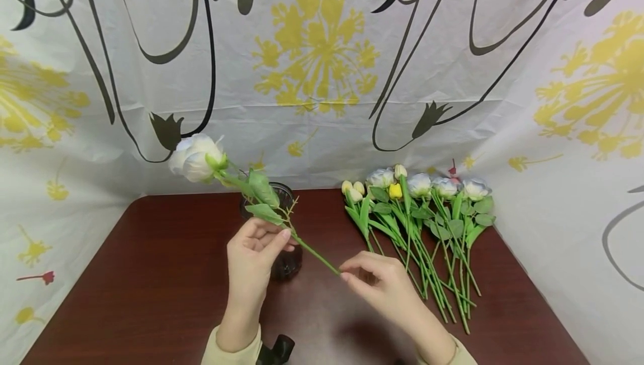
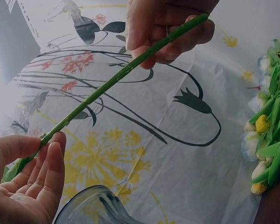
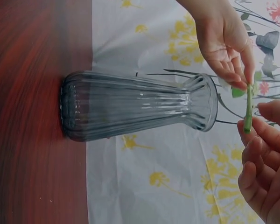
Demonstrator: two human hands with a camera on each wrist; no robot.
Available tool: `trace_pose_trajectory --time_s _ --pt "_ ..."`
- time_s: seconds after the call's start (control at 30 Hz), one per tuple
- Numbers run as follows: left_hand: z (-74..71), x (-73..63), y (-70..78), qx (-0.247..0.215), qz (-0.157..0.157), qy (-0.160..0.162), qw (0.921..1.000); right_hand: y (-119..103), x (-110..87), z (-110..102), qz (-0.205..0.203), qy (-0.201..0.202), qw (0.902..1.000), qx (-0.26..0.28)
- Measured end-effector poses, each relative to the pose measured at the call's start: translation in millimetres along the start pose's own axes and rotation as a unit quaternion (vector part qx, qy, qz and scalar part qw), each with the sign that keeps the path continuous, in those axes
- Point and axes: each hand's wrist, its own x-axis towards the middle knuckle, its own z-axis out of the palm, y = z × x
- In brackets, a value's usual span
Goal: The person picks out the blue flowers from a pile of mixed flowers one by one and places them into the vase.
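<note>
A long-stemmed white flower (image 1: 196, 158) with a full, many-petalled bloom slants across the head view, bloom up at the left. My left hand (image 1: 254, 250) pinches its green stem just below the leaves, between thumb and fingertips. At the lower, bare end, my right hand (image 1: 384, 284) holds the stem tip with thumb and fingers. The left wrist view shows the stem (image 2: 95, 95) running from one hand to the other. A ribbed, clear glass vase (image 3: 140, 105) stands on the table beneath the flower, partly hidden by my left hand in the head view.
Several flowers lie at the right of the dark red-brown table (image 1: 151, 264): white tulips (image 1: 354, 190), a yellow tulip (image 1: 395, 191) and pale bluish-white blooms (image 1: 419, 185), stems towards me. A patterned white sheet (image 1: 312, 147) hangs behind the table and along its sides.
</note>
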Motion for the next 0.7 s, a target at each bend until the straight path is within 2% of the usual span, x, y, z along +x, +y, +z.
trace_pose_trajectory --time_s 0.13,0.3,0.5,0.7 --pt "-4.5 2.5 2.4 -0.007 0.025 0.008 0.9996 3.0 -0.1 -2.0 0.017 0.005 0.9998 -0.008" --pt "-11.8 5.1 5.2 -0.012 0.047 0.023 0.9986 7.9 0.5 -4.0 0.021 0.016 0.9996 0.01" --pt "-21.3 8.7 9.5 -0.02 0.056 0.059 0.9965 14.0 2.6 -3.9 0.043 0.055 0.9968 0.039" --pt "-29.6 11.9 12.5 -0.043 0.065 0.096 0.9924 19.6 4.7 -1.1 0.065 0.092 0.9936 0.013"
